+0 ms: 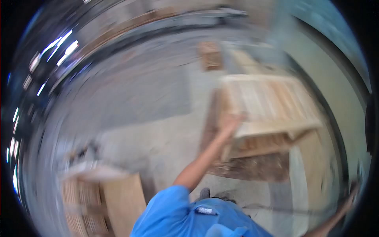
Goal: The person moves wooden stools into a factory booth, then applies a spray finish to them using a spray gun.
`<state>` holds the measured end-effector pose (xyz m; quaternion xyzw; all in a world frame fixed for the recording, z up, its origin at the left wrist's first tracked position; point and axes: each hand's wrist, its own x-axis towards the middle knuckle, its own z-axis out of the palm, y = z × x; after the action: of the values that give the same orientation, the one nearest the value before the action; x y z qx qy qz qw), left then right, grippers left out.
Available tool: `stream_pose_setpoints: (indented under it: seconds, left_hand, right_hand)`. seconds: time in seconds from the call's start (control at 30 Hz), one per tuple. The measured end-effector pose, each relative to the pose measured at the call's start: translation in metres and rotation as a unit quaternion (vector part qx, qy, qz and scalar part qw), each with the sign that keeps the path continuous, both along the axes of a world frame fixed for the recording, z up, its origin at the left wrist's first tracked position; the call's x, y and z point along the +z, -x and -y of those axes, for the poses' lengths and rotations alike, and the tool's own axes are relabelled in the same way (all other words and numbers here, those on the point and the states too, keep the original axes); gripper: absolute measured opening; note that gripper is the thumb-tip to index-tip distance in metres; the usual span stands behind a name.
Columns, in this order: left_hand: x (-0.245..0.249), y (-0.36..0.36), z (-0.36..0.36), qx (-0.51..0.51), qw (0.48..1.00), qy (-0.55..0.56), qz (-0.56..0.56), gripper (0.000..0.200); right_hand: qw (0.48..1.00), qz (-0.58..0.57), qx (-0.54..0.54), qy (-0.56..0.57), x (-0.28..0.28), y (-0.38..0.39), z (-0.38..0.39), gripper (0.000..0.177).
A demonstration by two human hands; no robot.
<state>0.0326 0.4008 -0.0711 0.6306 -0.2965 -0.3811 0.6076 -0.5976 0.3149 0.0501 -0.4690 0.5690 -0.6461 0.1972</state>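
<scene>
Motion blur softens the whole view. My left hand (pixel 233 121) reaches forward to the near left edge of a pale wooden piece with a slatted top (pixel 276 100) and appears to touch it there. Its fingers are too smeared to show whether they grip that edge. The slatted piece has an open space under its top, with a dark brown board (pixel 256 166) below. At the far right, my right hand (pixel 352 193) is low beside the wall, small and blurred. Whether it holds anything cannot be made out.
Stacked slatted wooden parts (pixel 85 207) and a flat light board (pixel 124 201) stand at the lower left. A small wooden stack (pixel 210 56) sits on the floor farther off. A pale wall (pixel 327 71) curves along the right, and a thin dark cord or hose (pixel 276 209) crosses the floor.
</scene>
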Motion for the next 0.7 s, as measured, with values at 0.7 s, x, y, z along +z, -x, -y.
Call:
stream_pose_setpoints:
  seconds: [0.7]
  left_hand:
    - [0.023,0.0,0.044,0.098,0.989,-0.097,0.045,0.071]
  right_hand:
    - [0.831,-0.401,-0.217,0.319,0.176,0.039,0.188,0.029]
